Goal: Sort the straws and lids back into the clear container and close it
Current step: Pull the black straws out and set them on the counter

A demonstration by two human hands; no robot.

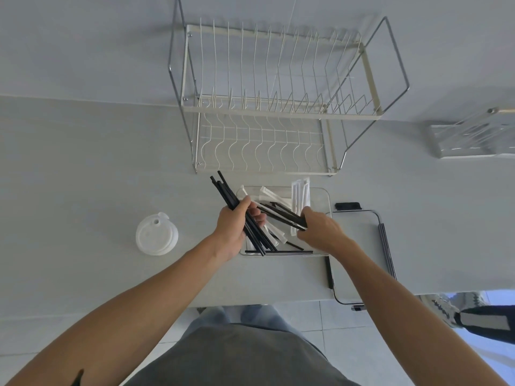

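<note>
Both our hands are busy over the clear container [325,196]: left hand [233,229] grips a bundle of black straws [226,192], right hand [320,229] pinches a few more [278,211], angling them to drop in. White lids [156,237] wait on the counter [83,176].

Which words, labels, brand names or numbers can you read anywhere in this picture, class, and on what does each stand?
None can be read. The white cup lids, the wrapped straws, the black straws and the dish rack show no legible print.
</note>
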